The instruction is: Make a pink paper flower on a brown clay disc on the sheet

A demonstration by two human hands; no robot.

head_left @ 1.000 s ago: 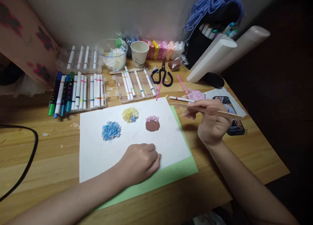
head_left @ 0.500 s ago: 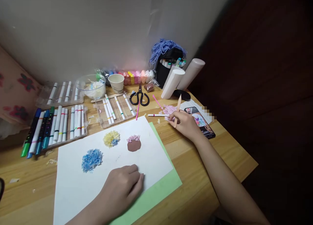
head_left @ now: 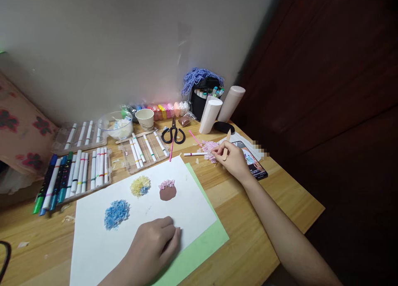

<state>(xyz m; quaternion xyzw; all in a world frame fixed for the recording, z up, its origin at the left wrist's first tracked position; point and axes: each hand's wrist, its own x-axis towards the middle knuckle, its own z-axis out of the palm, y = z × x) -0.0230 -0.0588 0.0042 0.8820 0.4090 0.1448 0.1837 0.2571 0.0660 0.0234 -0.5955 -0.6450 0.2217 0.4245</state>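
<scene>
My left hand point(head_left: 155, 240) rests with curled fingers on a white sheet of paper point(head_left: 93, 253); nothing shows in it. A wooden craft stick point(head_left: 227, 145) stands up out of my right hand point(head_left: 230, 157), held between its fingers. The fingertips of that hand are at a heap of pink paper shreds point(head_left: 209, 147), beside a white marker point(head_left: 195, 154). On the sheet are a blue shredded tuft point(head_left: 116, 214), a yellow tuft with a blue patch point(head_left: 140, 185), and a brown rounded patch point(head_left: 168, 193) with pink shreds point(head_left: 167, 184) along its top.
Green paper point(head_left: 203, 244) lies under the white sheet. Scissors point(head_left: 173, 132), a paper cup point(head_left: 144, 119), a clear bowl point(head_left: 115, 126) and marker trays point(head_left: 143, 151) stand behind. A phone point(head_left: 253, 163) lies right of my right hand, near two white bottles point(head_left: 211, 117).
The view has shifted slightly. My right hand stays by the pink shreds, its fingertips now lower against them, with the craft stick still in it. My left hand keeps its place on the paper.
</scene>
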